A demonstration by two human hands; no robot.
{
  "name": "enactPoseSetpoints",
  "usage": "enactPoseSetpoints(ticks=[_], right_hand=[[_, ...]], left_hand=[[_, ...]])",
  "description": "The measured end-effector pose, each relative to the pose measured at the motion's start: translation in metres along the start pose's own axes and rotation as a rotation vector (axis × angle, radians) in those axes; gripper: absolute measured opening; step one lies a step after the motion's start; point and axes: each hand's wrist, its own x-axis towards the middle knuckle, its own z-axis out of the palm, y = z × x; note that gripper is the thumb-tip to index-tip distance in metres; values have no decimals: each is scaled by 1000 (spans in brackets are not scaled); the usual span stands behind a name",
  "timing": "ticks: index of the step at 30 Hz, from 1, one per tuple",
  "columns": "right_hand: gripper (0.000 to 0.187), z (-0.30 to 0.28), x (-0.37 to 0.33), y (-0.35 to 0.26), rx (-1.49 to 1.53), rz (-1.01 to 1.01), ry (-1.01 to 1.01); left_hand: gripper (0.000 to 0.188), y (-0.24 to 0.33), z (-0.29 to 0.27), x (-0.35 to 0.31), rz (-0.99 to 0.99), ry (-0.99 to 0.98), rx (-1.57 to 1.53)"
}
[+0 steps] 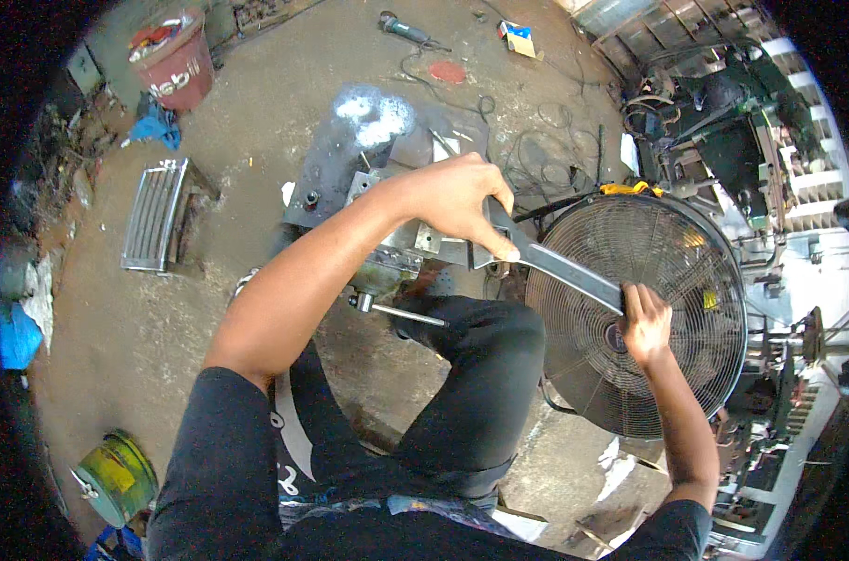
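While left hand (pixel 462 192) clamps flat steel bar (pixel 560 265) near vise (pixel 387 266), right hand (pixel 644 323) grips bar's 4 o'clock end over black floor fan (pixel 667 280).

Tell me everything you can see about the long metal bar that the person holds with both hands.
The metal bar is a long, flat, grey strip, apparently steel, dull and a little worn. It lies slanted, running from upper left down to lower right. The left hand grips its upper end; the right hand holds its lower end. It crosses in front of the black wire grille of a round fan.
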Motion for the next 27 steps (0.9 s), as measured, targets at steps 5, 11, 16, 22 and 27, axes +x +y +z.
enactPoseSetpoints(ticks=[5, 11, 16, 22, 27], right_hand=[[46, 33, 50, 62, -57, -208, 45], [55, 55, 80, 100, -60, -327, 86], [45, 56, 104, 107, -86, -362, 70], [36, 81, 129, 132, -138, -411, 2], [51, 101, 182, 148, -75, -521, 201]], left_hand=[[76, 9, 14, -3, -197, 280, 173], [76, 15, 19, -2, -339, 331, 181], [72, 18, 23, 2, -398, 380, 190], [73, 25, 25, 5, -441, 496, 251], [68, 26, 30, 8, -480, 596, 307]])
